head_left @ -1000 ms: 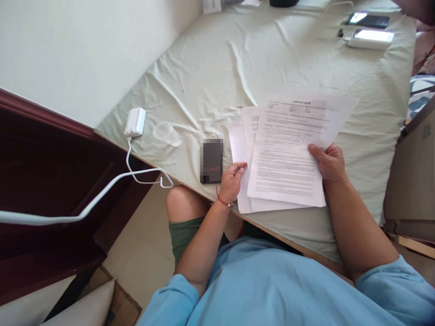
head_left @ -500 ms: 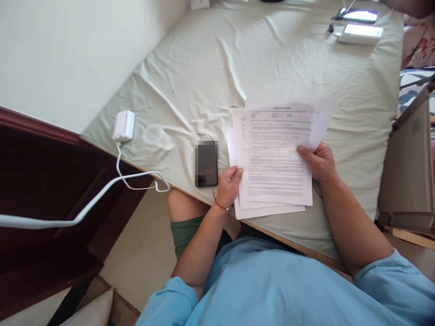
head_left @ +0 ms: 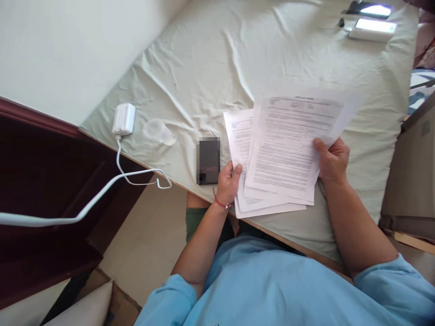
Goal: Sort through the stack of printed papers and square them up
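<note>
Printed sheets of paper (head_left: pixel 288 154) are gripped at their right edge by my right hand (head_left: pixel 333 158), thumb on top. These sheets are slightly blurred and overlap other printed pages (head_left: pixel 240 136) on the left. My left hand (head_left: pixel 229 183), with a red string bracelet at the wrist, pinches the left edge of those other pages. Another sheet (head_left: pixel 272 212) shows beneath them near the table's front edge. Just left of my left hand a dark phone-like object (head_left: pixel 208 162), partly pixelated, lies on the cloth.
A pale green cloth (head_left: pixel 204 81) covers the table. To the left are a white power adapter (head_left: pixel 123 119) with a white cable (head_left: pixel 84 210) and a clear plastic cup (head_left: pixel 158 131) on its side. Two devices with bright screens, one white (head_left: pixel 374 31), lie at the far right. A cardboard box (head_left: pixel 408 167) stands at right.
My right hand has moved right and slightly up with the top sheets, baring more of the printed page on the left. My left hand has stayed almost in place.
</note>
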